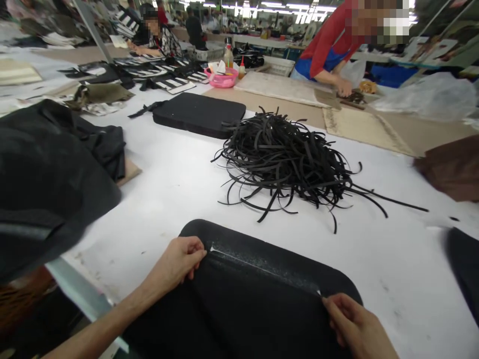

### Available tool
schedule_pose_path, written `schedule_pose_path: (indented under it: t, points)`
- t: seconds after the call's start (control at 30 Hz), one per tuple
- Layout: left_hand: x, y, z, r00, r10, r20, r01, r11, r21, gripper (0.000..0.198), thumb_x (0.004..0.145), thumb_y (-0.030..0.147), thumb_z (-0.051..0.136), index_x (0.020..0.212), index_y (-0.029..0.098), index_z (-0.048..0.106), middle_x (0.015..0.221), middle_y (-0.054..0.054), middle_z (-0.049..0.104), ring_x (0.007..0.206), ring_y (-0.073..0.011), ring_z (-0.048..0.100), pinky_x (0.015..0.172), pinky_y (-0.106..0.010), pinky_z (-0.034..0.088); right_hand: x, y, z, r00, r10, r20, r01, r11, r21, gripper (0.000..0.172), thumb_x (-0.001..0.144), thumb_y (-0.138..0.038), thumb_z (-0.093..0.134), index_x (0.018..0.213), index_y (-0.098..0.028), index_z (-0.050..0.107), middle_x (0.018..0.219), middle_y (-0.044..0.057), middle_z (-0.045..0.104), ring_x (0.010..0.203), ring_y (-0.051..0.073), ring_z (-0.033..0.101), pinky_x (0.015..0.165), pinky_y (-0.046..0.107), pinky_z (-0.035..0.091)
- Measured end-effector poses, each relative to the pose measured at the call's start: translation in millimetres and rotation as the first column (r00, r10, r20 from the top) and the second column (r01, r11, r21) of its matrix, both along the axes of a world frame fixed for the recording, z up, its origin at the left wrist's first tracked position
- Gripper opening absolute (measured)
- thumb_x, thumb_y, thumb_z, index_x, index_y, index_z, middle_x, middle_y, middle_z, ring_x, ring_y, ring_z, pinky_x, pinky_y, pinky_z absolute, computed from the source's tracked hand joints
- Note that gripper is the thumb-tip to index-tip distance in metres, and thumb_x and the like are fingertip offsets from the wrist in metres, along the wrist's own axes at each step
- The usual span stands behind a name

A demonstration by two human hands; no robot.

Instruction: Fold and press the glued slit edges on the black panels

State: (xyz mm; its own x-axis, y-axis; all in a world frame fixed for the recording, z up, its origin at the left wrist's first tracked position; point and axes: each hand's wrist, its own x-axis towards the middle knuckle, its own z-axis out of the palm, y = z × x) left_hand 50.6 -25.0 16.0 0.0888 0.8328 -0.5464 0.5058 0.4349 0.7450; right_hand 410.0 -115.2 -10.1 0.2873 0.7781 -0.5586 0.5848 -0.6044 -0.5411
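White worktop (168,189) fills the view, with a busy workshop behind it. Dead centre sits a tangled pile of black strips (288,159), and that's our marker.

On the near side of the pile, at the worktop's front edge, lies a black panel (254,299) with rounded corners. Its nearer part runs out of the bottom of the view. A thin pale line (262,267) crosses it from hand to hand.

Left hand (178,262), near-left of the pile: fingers pinched tight on the panel at the line's left end. Right hand (352,324), near-right of the pile: fingers curled closed on the panel at the line's right end.

Between pile and panel runs a band of bare white. Loose strip ends trail into it but stop short of the panel.

Left of the pile, a heap of dark fabric (48,184) crowds the worktop's edge. Beyond the pile, a black padded case (198,114) lies flat. Farther beyond, a pink basin (221,80) holds white scraps, with 2 bottles (228,56) just beside it.

Beyond-right of the pile, a person in a red sleeve (325,45) leans over tan sheets. Near-right of the pile, a dark piece (466,264) pokes in at the frame's edge.
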Motion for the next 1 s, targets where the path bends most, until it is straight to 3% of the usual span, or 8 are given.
schedule_pose_path:
  t: [0.2,0.43,0.87,1.0]
  points:
    - [-2,-2,-1.6,0.999,-0.036,-0.032,0.038,0.997,0.067,0.015,0.074,0.030,0.046,0.067,0.017,0.051,0.049,0.004,0.050,0.036,-0.0098,0.047,0.034,-0.017,0.029,6,-1,-6.2,1.000,-0.012,0.001,0.012,1.000,-0.024,0.037,0.073,-0.059,0.045,0.067,-0.023,0.053,0.054,-0.001,0.054,0.047,0.016,0.051,0.048,0.027,0.039]
    - [-1,-3,-3.7,0.993,-0.060,-0.099,0.071,0.991,0.117,0.016,0.076,0.030,0.045,0.066,0.018,0.050,0.048,0.005,0.049,0.037,-0.0105,0.049,0.040,-0.019,0.032,2,-1,0.7,1.000,-0.010,0.009,0.010,0.999,-0.040,0.038,0.074,-0.058,0.044,0.069,-0.022,0.054,0.054,-0.001,0.054,0.049,0.016,0.051,0.049,0.026,0.038]
    - [0,0,-5.9,0.992,-0.061,-0.107,0.073,0.991,0.113,0.016,0.075,0.031,0.046,0.065,0.019,0.048,0.046,0.007,0.048,0.034,-0.0091,0.046,0.036,-0.018,0.031,-2,1,5.8,1.000,-0.029,-0.004,0.028,0.999,-0.040,0.040,0.072,-0.059,0.045,0.071,-0.021,0.055,0.056,-0.002,0.053,0.050,0.016,0.051,0.050,0.026,0.037]
    - [1,3,-3.1,0.998,-0.047,-0.050,0.049,0.998,0.040,0.017,0.073,0.034,0.045,0.065,0.018,0.047,0.046,0.006,0.047,0.032,-0.0091,0.045,0.032,-0.017,0.027,-6,0,6.8,0.998,-0.052,0.021,0.053,0.998,-0.025,0.039,0.071,-0.059,0.044,0.069,-0.021,0.053,0.053,-0.003,0.051,0.048,0.015,0.050,0.049,0.026,0.035]
